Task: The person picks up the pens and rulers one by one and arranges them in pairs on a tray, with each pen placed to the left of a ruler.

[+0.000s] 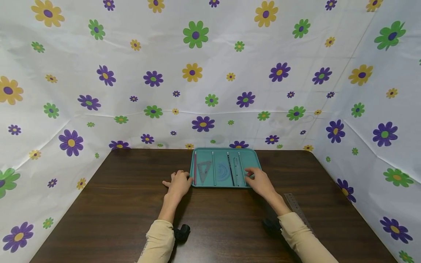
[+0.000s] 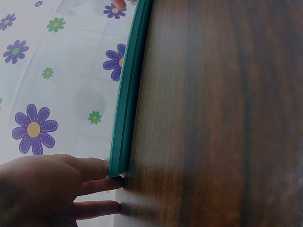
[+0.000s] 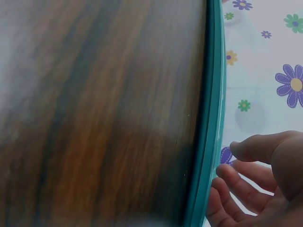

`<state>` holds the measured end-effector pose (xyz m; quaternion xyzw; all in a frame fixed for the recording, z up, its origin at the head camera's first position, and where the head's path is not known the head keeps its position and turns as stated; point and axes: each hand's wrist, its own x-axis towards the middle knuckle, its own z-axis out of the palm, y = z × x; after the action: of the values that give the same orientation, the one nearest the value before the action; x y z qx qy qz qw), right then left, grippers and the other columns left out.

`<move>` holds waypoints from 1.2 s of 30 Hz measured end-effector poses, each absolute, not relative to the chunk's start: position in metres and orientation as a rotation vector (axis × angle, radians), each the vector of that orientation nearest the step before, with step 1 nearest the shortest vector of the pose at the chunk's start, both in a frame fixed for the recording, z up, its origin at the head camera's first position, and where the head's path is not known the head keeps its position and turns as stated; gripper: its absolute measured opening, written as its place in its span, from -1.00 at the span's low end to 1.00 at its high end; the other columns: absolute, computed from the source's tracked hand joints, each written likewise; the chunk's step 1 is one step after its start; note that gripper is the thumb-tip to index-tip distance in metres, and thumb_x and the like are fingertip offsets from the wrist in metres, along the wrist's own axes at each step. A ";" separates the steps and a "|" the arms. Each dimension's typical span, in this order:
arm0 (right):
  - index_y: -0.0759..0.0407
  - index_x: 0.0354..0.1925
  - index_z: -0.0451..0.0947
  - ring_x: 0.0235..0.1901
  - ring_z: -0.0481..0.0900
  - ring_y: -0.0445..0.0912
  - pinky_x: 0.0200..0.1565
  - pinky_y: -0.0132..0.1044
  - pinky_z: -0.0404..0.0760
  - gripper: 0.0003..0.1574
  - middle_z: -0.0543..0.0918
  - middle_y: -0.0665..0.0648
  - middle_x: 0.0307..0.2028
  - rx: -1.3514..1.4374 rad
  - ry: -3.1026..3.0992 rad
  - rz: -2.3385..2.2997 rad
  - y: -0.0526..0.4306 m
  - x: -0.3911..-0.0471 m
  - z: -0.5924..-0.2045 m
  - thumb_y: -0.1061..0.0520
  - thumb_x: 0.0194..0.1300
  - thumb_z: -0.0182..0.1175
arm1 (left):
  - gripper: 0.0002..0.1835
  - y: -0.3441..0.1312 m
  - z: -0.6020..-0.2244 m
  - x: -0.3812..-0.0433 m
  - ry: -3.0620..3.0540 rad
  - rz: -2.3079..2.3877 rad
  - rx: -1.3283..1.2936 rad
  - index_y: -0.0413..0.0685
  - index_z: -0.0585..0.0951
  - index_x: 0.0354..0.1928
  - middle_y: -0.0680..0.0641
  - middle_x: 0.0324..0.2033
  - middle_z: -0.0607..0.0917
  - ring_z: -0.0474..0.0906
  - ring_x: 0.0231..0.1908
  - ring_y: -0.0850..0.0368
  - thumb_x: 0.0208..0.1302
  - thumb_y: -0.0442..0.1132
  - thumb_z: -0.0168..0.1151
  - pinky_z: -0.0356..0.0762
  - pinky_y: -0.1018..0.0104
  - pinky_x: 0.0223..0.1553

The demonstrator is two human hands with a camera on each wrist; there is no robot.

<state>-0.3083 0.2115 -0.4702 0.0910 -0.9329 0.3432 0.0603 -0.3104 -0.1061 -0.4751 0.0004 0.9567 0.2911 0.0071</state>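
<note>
A teal tray (image 1: 253, 155) lies at the far side of the table. My left hand (image 1: 179, 183) is at its left side, the thumb touching the near-left corner and the fingers spread. My right hand (image 1: 262, 182) hovers over the tray's right end, fingers loosely bent, thumb apart, nothing between them. A pale green pencil (image 1: 242, 168) lies nearest to it. Further left are a clear ruler (image 1: 236, 171), a black pencil (image 1: 231, 168), a clear protractor (image 1: 223, 171), another pale green pencil (image 1: 214, 168), a clear set square (image 1: 204, 171) and a red pencil (image 1: 195, 168).
On the brown wooden table (image 1: 131, 204), a metal ruler (image 1: 296, 206) lies at the right, partly hidden by my right forearm. A flower-patterned white sheet (image 1: 217, 98) rises behind the table and along its sides.
</note>
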 end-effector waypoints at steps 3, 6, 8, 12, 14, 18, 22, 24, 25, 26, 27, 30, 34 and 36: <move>0.39 0.18 0.53 -0.09 0.65 0.19 -0.13 0.02 0.68 -0.53 0.64 0.32 -0.07 0.275 -2.829 1.026 0.214 -0.305 -0.469 0.23 0.34 0.18 | -0.59 -0.106 -0.476 -0.311 2.993 0.907 0.001 -0.19 0.58 0.22 -0.33 0.32 0.43 0.12 0.39 -0.49 0.47 -0.14 0.12 -0.24 -0.75 0.18; 0.41 0.17 0.53 -0.11 0.66 0.18 -0.13 0.02 0.68 -0.53 0.65 0.33 -0.09 0.279 -2.825 1.007 0.216 -0.302 -0.468 0.24 0.33 0.19 | -0.59 -0.106 -0.476 -0.311 2.993 0.907 0.004 -0.19 0.58 0.23 -0.33 0.32 0.44 0.12 0.39 -0.49 0.47 -0.14 0.12 -0.24 -0.75 0.18; 0.40 0.16 0.55 -0.13 0.66 0.17 -0.11 0.03 0.68 -0.54 0.66 0.32 -0.09 0.269 -2.815 0.996 0.217 -0.300 -0.469 0.24 0.32 0.21 | -0.59 -0.105 -0.476 -0.311 2.990 0.906 0.006 -0.19 0.58 0.23 -0.33 0.32 0.44 0.13 0.39 -0.49 0.47 -0.13 0.12 -0.24 -0.75 0.18; 0.39 0.14 0.56 -0.15 0.65 0.14 -0.09 0.04 0.66 -0.56 0.65 0.30 -0.11 0.275 -2.797 0.984 0.220 -0.295 -0.470 0.26 0.32 0.22 | -0.59 -0.105 -0.475 -0.311 2.992 0.891 0.010 -0.18 0.58 0.23 -0.32 0.32 0.43 0.12 0.39 -0.48 0.47 -0.12 0.12 -0.23 -0.74 0.19; 0.38 0.13 0.57 -0.15 0.63 0.12 -0.07 0.05 0.65 -0.58 0.65 0.29 -0.11 0.275 -2.788 0.975 0.222 -0.293 -0.470 0.26 0.32 0.23 | -0.59 -0.104 -0.474 -0.312 2.991 0.886 0.010 -0.17 0.58 0.23 -0.32 0.32 0.43 0.12 0.39 -0.48 0.47 -0.12 0.12 -0.23 -0.74 0.19; 0.37 0.10 0.59 -0.20 0.60 0.08 -0.11 0.04 0.63 -0.60 0.65 0.26 -0.16 0.276 -2.788 0.926 0.226 -0.287 -0.472 0.26 0.31 0.22 | -0.58 -0.104 -0.473 -0.312 2.986 0.884 0.004 -0.17 0.58 0.24 -0.32 0.32 0.43 0.12 0.40 -0.48 0.47 -0.12 0.11 -0.25 -0.74 0.19; 0.36 0.10 0.60 -0.25 0.58 0.04 -0.19 -0.04 0.61 -0.59 0.64 0.25 -0.18 0.272 -2.796 0.875 0.233 -0.281 -0.474 0.25 0.30 0.23 | -0.58 -0.104 -0.474 -0.312 2.983 0.886 0.001 -0.17 0.58 0.24 -0.32 0.32 0.43 0.11 0.40 -0.47 0.48 -0.11 0.11 -0.26 -0.74 0.19; 0.35 0.11 0.60 -0.27 0.57 0.02 -0.23 -0.09 0.58 -0.59 0.63 0.25 -0.17 0.266 -2.798 0.862 0.238 -0.278 -0.475 0.25 0.31 0.23 | -0.58 -0.104 -0.475 -0.312 2.983 0.892 0.001 -0.18 0.58 0.24 -0.32 0.32 0.43 0.11 0.40 -0.47 0.47 -0.11 0.12 -0.26 -0.74 0.19; 0.35 0.12 0.59 -0.27 0.56 0.02 -0.23 -0.10 0.57 -0.58 0.63 0.25 -0.16 0.262 -2.801 0.861 0.240 -0.276 -0.475 0.24 0.31 0.24 | -0.58 -0.104 -0.475 -0.312 2.983 0.894 0.003 -0.18 0.57 0.24 -0.32 0.32 0.43 0.11 0.40 -0.47 0.48 -0.11 0.11 -0.26 -0.74 0.19; 0.35 0.13 0.59 -0.27 0.56 0.02 -0.24 -0.11 0.56 -0.58 0.63 0.26 -0.15 0.257 -2.807 0.854 0.243 -0.275 -0.476 0.24 0.31 0.24 | -0.58 -0.104 -0.476 -0.312 2.984 0.896 0.004 -0.18 0.58 0.24 -0.32 0.32 0.43 0.11 0.40 -0.48 0.48 -0.11 0.11 -0.26 -0.74 0.19; 0.35 0.13 0.58 -0.26 0.55 0.02 -0.24 -0.11 0.56 -0.57 0.62 0.27 -0.14 0.249 -2.815 0.849 0.245 -0.273 -0.476 0.24 0.31 0.24 | -0.58 -0.105 -0.476 -0.313 2.986 0.896 0.005 -0.18 0.58 0.24 -0.32 0.32 0.43 0.11 0.40 -0.48 0.48 -0.11 0.12 -0.26 -0.74 0.19; 0.36 0.15 0.56 -0.20 0.56 0.07 -0.18 -0.03 0.57 -0.55 0.61 0.30 -0.10 0.211 -2.841 0.830 0.254 -0.268 -0.475 0.23 0.31 0.25 | -0.58 -0.105 -0.477 -0.313 2.987 0.900 0.011 -0.18 0.58 0.24 -0.33 0.32 0.43 0.11 0.40 -0.48 0.47 -0.12 0.12 -0.25 -0.74 0.19; 0.40 0.16 0.53 -0.09 0.56 0.17 -0.08 0.11 0.57 -0.51 0.59 0.36 -0.05 0.170 -2.885 0.791 0.265 -0.262 -0.474 0.21 0.32 0.25 | -0.58 -0.106 -0.477 -0.312 2.988 0.892 0.007 -0.18 0.58 0.23 -0.33 0.32 0.43 0.11 0.40 -0.49 0.47 -0.11 0.12 -0.25 -0.75 0.18; 0.41 0.18 0.51 -0.07 0.55 0.20 -0.07 0.14 0.55 -0.49 0.57 0.38 -0.04 0.142 -2.918 0.771 0.271 -0.259 -0.472 0.19 0.32 0.25 | -0.58 -0.106 -0.477 -0.312 2.989 0.889 0.006 -0.18 0.58 0.23 -0.33 0.32 0.43 0.11 0.40 -0.49 0.48 -0.11 0.11 -0.25 -0.75 0.18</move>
<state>-0.2587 0.2712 -0.4725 0.0471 -0.9640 0.2548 0.0600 -0.3123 -0.1064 -0.4768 0.0018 0.9584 0.2852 0.0115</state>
